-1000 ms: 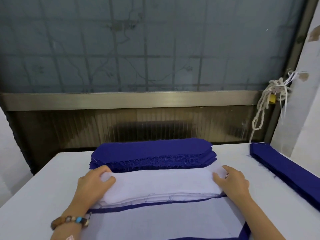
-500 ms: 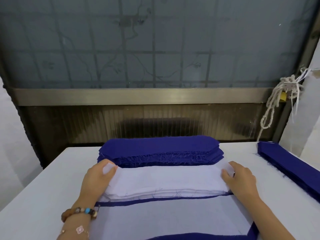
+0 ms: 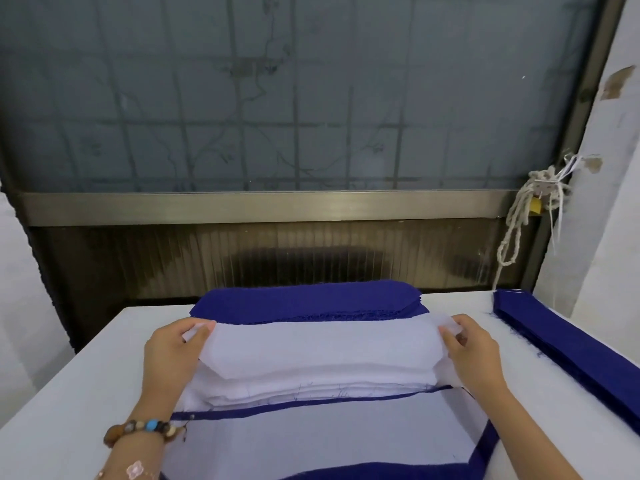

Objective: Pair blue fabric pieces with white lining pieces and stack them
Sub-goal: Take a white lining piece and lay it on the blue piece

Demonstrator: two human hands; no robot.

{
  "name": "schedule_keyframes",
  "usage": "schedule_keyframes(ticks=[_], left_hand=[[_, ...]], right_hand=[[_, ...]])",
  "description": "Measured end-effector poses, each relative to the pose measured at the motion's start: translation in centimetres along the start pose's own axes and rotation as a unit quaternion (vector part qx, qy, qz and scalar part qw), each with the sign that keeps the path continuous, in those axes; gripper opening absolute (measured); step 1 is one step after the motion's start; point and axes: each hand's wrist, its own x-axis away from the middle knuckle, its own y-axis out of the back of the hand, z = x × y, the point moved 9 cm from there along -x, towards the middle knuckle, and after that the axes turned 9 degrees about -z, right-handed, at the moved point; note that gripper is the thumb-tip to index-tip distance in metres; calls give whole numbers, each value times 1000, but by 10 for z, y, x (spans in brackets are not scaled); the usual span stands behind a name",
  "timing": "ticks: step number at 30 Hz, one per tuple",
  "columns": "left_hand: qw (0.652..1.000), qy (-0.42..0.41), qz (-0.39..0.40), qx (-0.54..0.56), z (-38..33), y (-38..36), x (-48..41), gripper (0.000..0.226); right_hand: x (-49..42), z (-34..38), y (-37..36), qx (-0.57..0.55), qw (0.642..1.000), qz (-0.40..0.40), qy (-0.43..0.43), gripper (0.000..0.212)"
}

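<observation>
White table (image 3: 69,393) under a frosted window (image 3: 311,98). Pinching the top thin white lining piece (image 3: 322,344) at each end with left hand (image 3: 169,351) and right hand (image 3: 474,355), raised just off the white lining stack (image 3: 311,388). Looks like mid-pickup; next probably needs squaring it onto a piece from the dark blue fabric stack (image 3: 304,303) just behind.

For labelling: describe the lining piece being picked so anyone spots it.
On the white table, a white lining stack lies before the blue fabric stack. It is the top sheet, the only one raised, its ends pinched by left hand and right hand.
</observation>
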Motion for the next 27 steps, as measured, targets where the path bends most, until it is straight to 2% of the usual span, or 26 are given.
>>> schedule_keyframes(ticks=[10, 13, 21, 25, 27], left_hand=[[998, -11, 27, -62, -3, 45, 34, 8], [994, 16, 33, -107, 3, 56, 49, 18], [987, 45, 80, -133, 24, 65, 79, 18], [987, 39, 108, -115, 34, 63, 88, 21], [982, 48, 117, -139, 39, 60, 88, 20]], right_hand=[[33, -2, 32, 30, 998, 47, -19, 39], [47, -8, 40, 39, 997, 60, -22, 39], [83, -20, 45, 15, 995, 93, -9, 21], [94, -19, 45, -9, 996, 88, 5, 11], [96, -19, 46, -15, 996, 83, 12, 9]])
